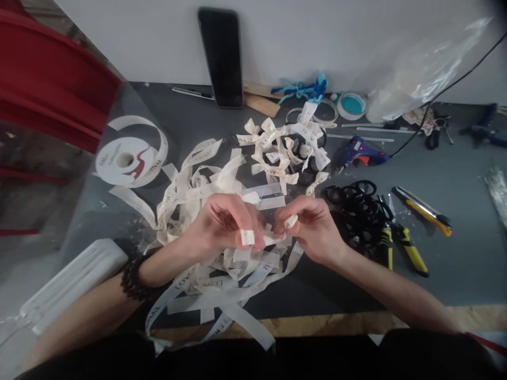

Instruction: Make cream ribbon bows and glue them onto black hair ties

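My left hand (222, 224) and my right hand (312, 227) meet over a heap of cut cream printed ribbon strips (206, 200). Both pinch one short piece of ribbon (269, 237) between thumb and fingers, its ends folded at the fingertips. A bead bracelet (132, 277) is on my left wrist. Several finished ribbon bows (277, 148) lie in a pile behind the hands.
A ribbon spool (127, 158) sits at the left. A phone (221, 55) leans on the wall. A blue glue gun (362, 153), black rings (356, 203), yellow-handled pliers (404, 245), a yellow cutter (423, 208) and a tape roll (351, 104) lie to the right. A white object (71, 285) lies near left.
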Demonstrator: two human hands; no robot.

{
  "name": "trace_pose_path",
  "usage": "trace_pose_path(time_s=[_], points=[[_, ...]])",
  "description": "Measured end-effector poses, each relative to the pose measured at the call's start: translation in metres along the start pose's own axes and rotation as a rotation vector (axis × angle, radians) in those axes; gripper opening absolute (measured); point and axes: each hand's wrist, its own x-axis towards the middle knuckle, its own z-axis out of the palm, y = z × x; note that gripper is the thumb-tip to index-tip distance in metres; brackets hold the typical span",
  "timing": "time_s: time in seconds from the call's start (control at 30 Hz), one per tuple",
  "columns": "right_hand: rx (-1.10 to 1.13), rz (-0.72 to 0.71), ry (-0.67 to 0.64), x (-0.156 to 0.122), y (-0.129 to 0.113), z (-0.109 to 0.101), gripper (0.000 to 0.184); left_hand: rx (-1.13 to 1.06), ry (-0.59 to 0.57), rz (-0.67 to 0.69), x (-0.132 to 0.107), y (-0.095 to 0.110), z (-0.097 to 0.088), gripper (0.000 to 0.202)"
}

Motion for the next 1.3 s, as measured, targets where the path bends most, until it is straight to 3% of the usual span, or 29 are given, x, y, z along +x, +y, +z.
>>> trace_pose_path(time_s=[0.2, 0.3, 0.37, 0.43, 0.47, 0.57, 0.6, 0.77, 1.0, 1.17, 1.3], points=[[0.028, 0.048, 0.049, 0.000, 0.001, 0.002, 0.013, -0.085, -0.136, -0.006, -0.002, -0.004, -0.009, 0.006], [-0.020, 0.102, 0.090, 0.002, -0.001, 0.001, 0.016, -0.081, -0.172, -0.040, -0.001, -0.003, -0.013, 0.013], [-0.023, 0.122, 0.098, 0.003, 0.000, 0.000, 0.017, -0.065, -0.203, -0.087, 0.000, -0.002, -0.013, 0.038], [-0.001, 0.132, 0.101, 0.003, 0.001, -0.001, 0.016, -0.021, -0.153, -0.123, 0.000, 0.001, -0.012, 0.059], [0.015, 0.140, 0.110, 0.003, 0.001, -0.002, 0.015, 0.016, -0.108, -0.121, 0.000, 0.002, -0.011, 0.058], [0.052, 0.182, 0.155, 0.005, 0.001, -0.004, 0.015, 0.124, -0.004, -0.074, 0.000, 0.004, -0.010, 0.014], [0.055, 0.197, 0.161, 0.005, 0.001, -0.005, 0.016, 0.130, -0.007, -0.063, 0.000, 0.004, -0.009, 0.008], [0.074, 0.267, 0.151, 0.005, 0.007, -0.006, 0.023, 0.008, -0.006, -0.017, 0.000, 0.000, -0.011, 0.019], [0.072, 0.257, 0.179, 0.004, 0.007, -0.005, 0.022, -0.036, 0.035, 0.007, 0.001, 0.002, -0.014, 0.007], [-0.080, 0.163, 0.204, 0.004, -0.001, -0.003, 0.013, 0.112, 0.225, -0.134, -0.001, 0.004, -0.004, 0.006], [-0.311, 0.050, 0.205, -0.001, -0.004, 0.003, 0.011, 0.150, 0.265, -0.255, -0.001, 0.005, 0.005, 0.017]])
